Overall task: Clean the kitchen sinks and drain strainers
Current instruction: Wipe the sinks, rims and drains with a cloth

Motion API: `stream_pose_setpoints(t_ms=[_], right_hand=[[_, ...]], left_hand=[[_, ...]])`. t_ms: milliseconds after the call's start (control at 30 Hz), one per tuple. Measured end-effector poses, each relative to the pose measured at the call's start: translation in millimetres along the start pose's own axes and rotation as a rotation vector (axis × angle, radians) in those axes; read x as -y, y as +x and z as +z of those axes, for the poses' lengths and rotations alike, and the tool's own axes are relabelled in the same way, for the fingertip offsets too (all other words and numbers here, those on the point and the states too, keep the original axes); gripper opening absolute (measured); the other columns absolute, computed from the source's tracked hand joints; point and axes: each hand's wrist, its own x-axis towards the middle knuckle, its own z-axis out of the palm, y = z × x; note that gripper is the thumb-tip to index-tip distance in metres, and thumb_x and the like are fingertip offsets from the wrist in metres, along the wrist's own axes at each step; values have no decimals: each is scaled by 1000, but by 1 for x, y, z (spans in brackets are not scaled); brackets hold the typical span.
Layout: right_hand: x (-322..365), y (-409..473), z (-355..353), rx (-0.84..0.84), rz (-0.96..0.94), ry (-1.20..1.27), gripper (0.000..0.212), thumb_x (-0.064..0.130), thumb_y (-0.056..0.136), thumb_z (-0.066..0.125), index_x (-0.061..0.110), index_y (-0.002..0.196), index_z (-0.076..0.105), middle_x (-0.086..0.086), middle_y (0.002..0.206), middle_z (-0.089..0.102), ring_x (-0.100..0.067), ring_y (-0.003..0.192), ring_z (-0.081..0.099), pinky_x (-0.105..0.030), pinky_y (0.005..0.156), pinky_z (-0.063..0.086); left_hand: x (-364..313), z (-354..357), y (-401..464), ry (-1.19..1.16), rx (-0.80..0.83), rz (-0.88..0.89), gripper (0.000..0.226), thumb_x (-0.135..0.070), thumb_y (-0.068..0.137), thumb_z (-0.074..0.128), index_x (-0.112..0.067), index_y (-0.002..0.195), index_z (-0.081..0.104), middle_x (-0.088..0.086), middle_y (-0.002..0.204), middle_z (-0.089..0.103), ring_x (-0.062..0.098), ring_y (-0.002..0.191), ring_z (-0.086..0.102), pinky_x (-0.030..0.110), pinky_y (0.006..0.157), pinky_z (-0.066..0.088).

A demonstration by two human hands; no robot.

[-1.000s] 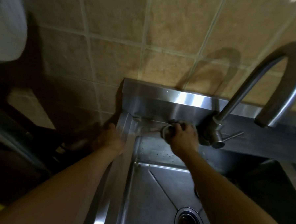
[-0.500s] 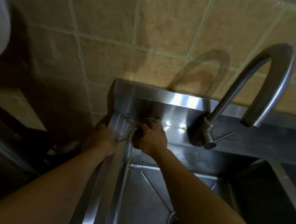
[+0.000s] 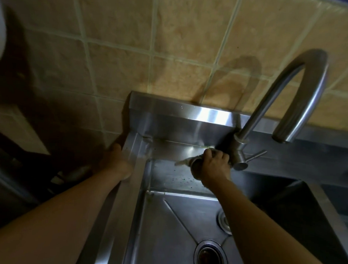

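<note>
At the far left, in shadow, dark pipes or bars [image 3: 16, 170] beside the sink unit, too dim to make out. Next, left hand [image 3: 115, 161] resting on the outer left rim of the steel sink [image 3: 133, 190], thumb up near the rear corner, fingers over the outer side and out of sight; curled round the rim or laid flat, cannot tell. Further right, back ledge [image 3: 174, 150] between basin and splashback, wet and shining under the light. On that ledge, right hand [image 3: 212, 166] curled round a grey scouring pad or cloth [image 3: 184, 161], one pale end sticking out leftward from the fist, pressed to the ledge just left of the tap base. Below the hand, dark specks scattered on the rear wall of the basin. On the basin floor, round drain strainer [image 3: 209, 259] seated in its hole, brownish inside, with a second, smaller round fitting [image 3: 224, 219] nearer the right wall, half hidden by the right forearm. Right of the hand, steel gooseneck tap [image 3: 304, 90] arching toward a second, darker basin [image 3: 306, 209], thin lever handle [image 3: 256, 155] pointing right. Behind everything, tan tiled wall [image 3: 174, 41].
</note>
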Motion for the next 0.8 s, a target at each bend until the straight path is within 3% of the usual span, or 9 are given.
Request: stream_pose_setpoints(t_ms=[67, 167, 300, 400, 500, 600, 667, 733, 800], right_hand=[[-9, -11, 0, -13, -3, 6, 65, 24, 82, 71, 13, 134, 33, -19, 128, 38, -32, 116, 39, -39, 94, 44], [-13, -22, -2, -29, 28, 298, 43, 21, 88, 63, 10, 124, 44, -16, 124, 48, -31, 116, 48, -43, 97, 45], [-10, -30, -14, -206, 73, 525, 15, 20, 88, 59, 17, 101, 51, -7, 109, 62, -25, 104, 59, -40, 98, 42], [-7, -22, -25, -384, 14, 672, 13, 16, 89, 59, 22, 93, 48, -7, 103, 59, -29, 100, 59, -46, 88, 52], [1, -11, -29, -545, -24, 921, 16, 14, 92, 58, 22, 97, 46, 0, 101, 60, -19, 90, 63, -40, 80, 56], [1, 0, -14, -548, 124, 692, 31, 21, 91, 62, 12, 113, 42, -11, 126, 45, -25, 91, 57, -27, 62, 46], [-5, -1, -3, -531, 117, 614, 38, 25, 88, 63, 13, 116, 40, -11, 128, 40, -24, 92, 54, -24, 57, 42], [-6, -3, 5, -483, 20, 591, 32, 28, 92, 52, 20, 121, 42, -13, 128, 42, -28, 102, 54, -37, 70, 53], [-4, -5, 14, -379, -48, 376, 45, 24, 93, 52, 23, 137, 40, -15, 142, 32, -32, 122, 41, -45, 92, 50]], left_hand=[[-1, -1, -2, 5, -9, 2, 62, -21, 82, 70, -12, 136, 41, 16, 135, 47, 38, 119, 50, 47, 93, 48], [-2, -2, -4, -2, -22, -5, 58, -24, 84, 68, -11, 135, 42, 17, 133, 48, 38, 118, 51, 46, 90, 49], [-2, -1, -6, 12, -32, -4, 58, -24, 87, 65, -11, 136, 37, 18, 137, 44, 39, 121, 47, 44, 87, 45], [-1, 1, -4, 40, -19, -10, 62, -25, 85, 66, -14, 137, 35, 17, 139, 41, 38, 122, 47, 44, 92, 46], [0, 3, 0, 42, -5, -21, 69, -25, 81, 70, -15, 138, 33, 16, 137, 43, 37, 120, 49, 46, 92, 48], [1, 4, 4, 42, 8, -21, 71, -22, 81, 70, -16, 140, 31, 16, 140, 41, 37, 122, 48, 44, 91, 49], [2, 4, 7, 48, 8, -19, 71, -22, 81, 70, -17, 139, 31, 15, 140, 41, 38, 123, 47, 44, 90, 48], [2, 4, 8, 38, 12, -24, 71, -21, 81, 70, -17, 140, 31, 15, 140, 42, 38, 123, 47, 45, 92, 48], [1, 4, 7, 32, 8, -23, 72, -21, 81, 70, -16, 141, 30, 15, 141, 41, 38, 124, 46, 45, 93, 47]])
